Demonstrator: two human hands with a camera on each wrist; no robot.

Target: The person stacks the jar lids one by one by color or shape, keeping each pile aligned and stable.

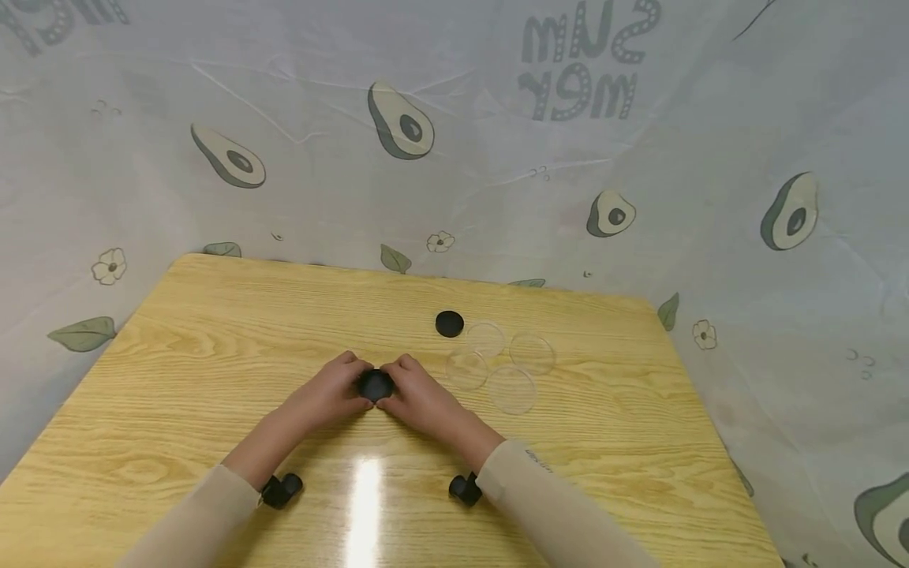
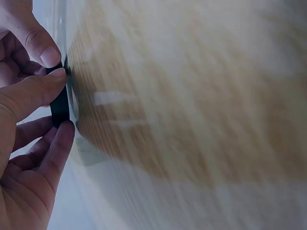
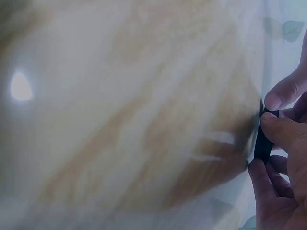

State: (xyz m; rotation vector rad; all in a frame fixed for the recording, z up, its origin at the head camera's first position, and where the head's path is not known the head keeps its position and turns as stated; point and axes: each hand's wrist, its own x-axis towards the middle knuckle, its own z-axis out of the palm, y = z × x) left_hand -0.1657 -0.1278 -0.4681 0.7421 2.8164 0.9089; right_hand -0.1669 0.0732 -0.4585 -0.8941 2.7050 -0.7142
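A small round black piece (image 1: 375, 384), like a shallow dish or lid, is held between both hands at the middle of the table. My left hand (image 1: 337, 390) grips its left side, and my right hand (image 1: 420, 398) grips the right side. Thumbs lie at the near edge in the head view, fingers at the far edge. Seen edge-on in the left wrist view, the black piece (image 2: 60, 105) is a thin band pinched by fingers of both hands. The right wrist view shows the same black piece (image 3: 264, 139) close to the tabletop.
Several clear round discs (image 1: 512, 389) lie grouped to the right of the hands. Behind them is a flat black disc (image 1: 450, 323). The wooden table (image 1: 248, 308) meets a pale curtain (image 1: 483, 181) with avocado prints at its far edge.
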